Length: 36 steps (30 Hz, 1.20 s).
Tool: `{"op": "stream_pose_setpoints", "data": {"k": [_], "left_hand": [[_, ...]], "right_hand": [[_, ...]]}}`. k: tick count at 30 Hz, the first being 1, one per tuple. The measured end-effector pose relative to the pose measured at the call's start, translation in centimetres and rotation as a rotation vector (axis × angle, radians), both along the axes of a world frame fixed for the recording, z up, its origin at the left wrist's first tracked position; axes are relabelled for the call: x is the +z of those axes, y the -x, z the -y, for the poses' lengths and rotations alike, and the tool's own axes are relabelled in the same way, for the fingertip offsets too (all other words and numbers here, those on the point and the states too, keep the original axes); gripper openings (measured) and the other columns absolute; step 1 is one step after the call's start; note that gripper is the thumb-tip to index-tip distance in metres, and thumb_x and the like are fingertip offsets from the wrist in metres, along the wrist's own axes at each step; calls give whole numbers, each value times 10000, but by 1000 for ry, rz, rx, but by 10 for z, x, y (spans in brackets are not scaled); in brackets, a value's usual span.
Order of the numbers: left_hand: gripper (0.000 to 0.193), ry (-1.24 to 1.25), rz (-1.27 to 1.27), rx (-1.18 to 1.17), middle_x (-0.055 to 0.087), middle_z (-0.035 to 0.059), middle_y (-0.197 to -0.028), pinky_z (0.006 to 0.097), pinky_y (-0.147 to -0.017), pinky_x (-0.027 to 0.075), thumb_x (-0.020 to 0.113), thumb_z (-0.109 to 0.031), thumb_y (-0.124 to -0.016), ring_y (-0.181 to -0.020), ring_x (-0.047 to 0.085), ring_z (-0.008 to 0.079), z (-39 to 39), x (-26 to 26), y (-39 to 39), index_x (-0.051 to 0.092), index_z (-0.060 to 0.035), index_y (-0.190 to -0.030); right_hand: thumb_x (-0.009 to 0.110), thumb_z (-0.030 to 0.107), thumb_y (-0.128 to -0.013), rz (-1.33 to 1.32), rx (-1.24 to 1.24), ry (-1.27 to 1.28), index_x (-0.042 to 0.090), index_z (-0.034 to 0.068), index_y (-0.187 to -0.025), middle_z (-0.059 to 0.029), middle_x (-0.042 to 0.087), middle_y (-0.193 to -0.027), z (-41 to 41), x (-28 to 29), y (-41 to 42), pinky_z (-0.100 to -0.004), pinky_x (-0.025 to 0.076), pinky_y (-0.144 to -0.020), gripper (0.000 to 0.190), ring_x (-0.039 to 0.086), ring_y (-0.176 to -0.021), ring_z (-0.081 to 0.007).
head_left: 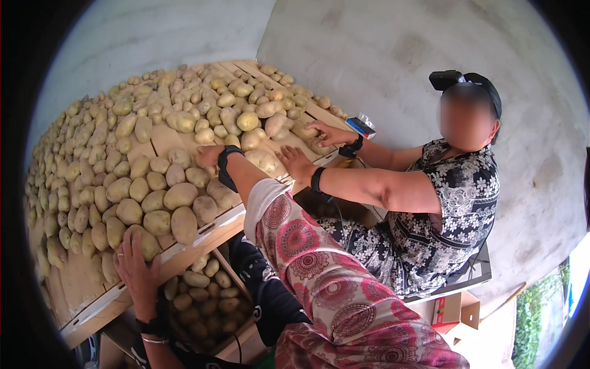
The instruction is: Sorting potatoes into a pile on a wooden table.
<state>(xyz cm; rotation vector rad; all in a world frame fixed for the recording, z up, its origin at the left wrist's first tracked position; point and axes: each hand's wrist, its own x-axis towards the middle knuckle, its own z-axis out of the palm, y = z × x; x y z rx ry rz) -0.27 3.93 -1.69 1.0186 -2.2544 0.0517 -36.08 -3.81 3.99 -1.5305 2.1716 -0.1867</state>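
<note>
Potatoes (180, 195) of many sizes cover a slatted wooden table (171, 138), mostly in a single layer at its front. My left hand (134, 263), with a ring on one finger, rests at the table's near edge. Its fingers are apart and lie against a potato (147, 244). Further along the table, my right hand (209, 156) reaches in among the potatoes, beside a strip of bare boards. The wrist and a black band hide most of its fingers, so whether it grasps a potato is unclear.
At the right a co-worker (442, 212) sits with both hands (297, 162) on potatoes at the table. Below the table edge stands a wooden crate (233, 272) of potatoes. A small blue box (361, 127) lies by the wall; a cardboard box (469, 309) is at the lower right.
</note>
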Motion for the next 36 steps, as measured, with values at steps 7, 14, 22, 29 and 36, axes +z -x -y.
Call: {"op": "stream_pose_setpoints", "data": {"k": [7,14,22,29,36], "left_hand": [[727,3,-1,-41,420,113,-1375,483,-1032,296,746,-131,-631,-1184,429,349,5,-2,3,446,-78,-1291],[589,232,-94,107,451,92,-1360,517,-1056,258,697,-200,-717,-1256,396,343,14,-22,10,501,-90,-1261],[615,131,19,101,456,64,-1364,472,-1042,295,698,-200,-720,-1227,434,296,1,-19,14,483,-103,-1288],[642,146,15,66,457,64,-1360,456,-1028,315,716,-180,-695,-1201,449,288,-1,-15,11,477,-100,-1286],[630,175,-1,65,463,73,-1350,451,-1027,318,719,-157,-685,-1199,451,287,0,-16,13,488,-91,-1267]], "right_hand": [[472,193,-894,34,-36,426,427,105,-1323,-176,508,-1297,-69,-24,38,-442,508,-752,441,609,-956,-362],[513,146,-836,-366,-38,845,564,44,-1061,-135,572,-1179,-168,-105,5,-427,372,-963,252,490,-1160,-327],[521,148,-827,-393,-160,881,559,70,-1037,-126,569,-1152,-176,-97,-12,-438,334,-981,228,486,-1152,-317],[519,147,-830,-410,-146,919,553,67,-1048,-129,566,-1157,-174,-101,-12,-438,332,-982,235,485,-1150,-319],[513,142,-832,-393,-152,903,553,68,-1056,-134,563,-1159,-175,-100,-12,-443,321,-993,239,477,-1164,-322]]}}
